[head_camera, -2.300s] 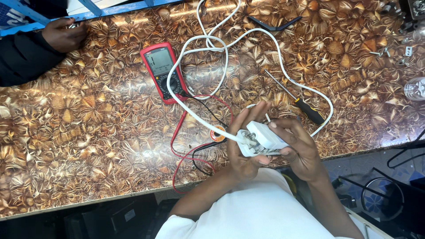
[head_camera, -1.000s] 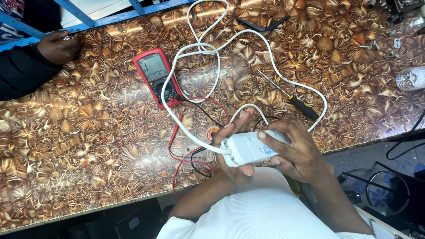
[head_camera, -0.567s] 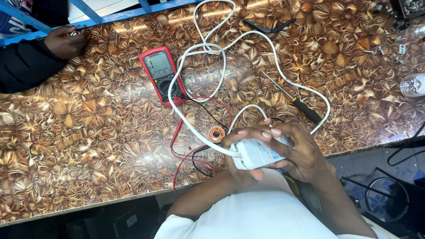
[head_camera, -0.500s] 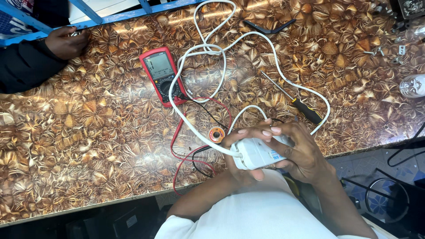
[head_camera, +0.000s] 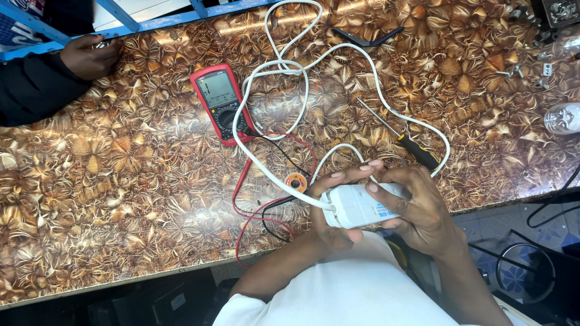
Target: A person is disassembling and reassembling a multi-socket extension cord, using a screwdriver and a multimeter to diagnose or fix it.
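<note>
Both hands, left hand (head_camera: 335, 208) and right hand (head_camera: 417, 205), clamp the white adapter (head_camera: 359, 205) at lower centre; I'd keep it steady, its cable (head_camera: 266, 169) slack.

Multimeter screen (head_camera: 217, 90): grey-green rectangle in a red-cased meter, lying toward the far edge of the surface (head_camera: 90, 199). Small blue-printed label (head_camera: 382, 210) on a white adapter held over the near edge, partly hidden by fingers.
</note>
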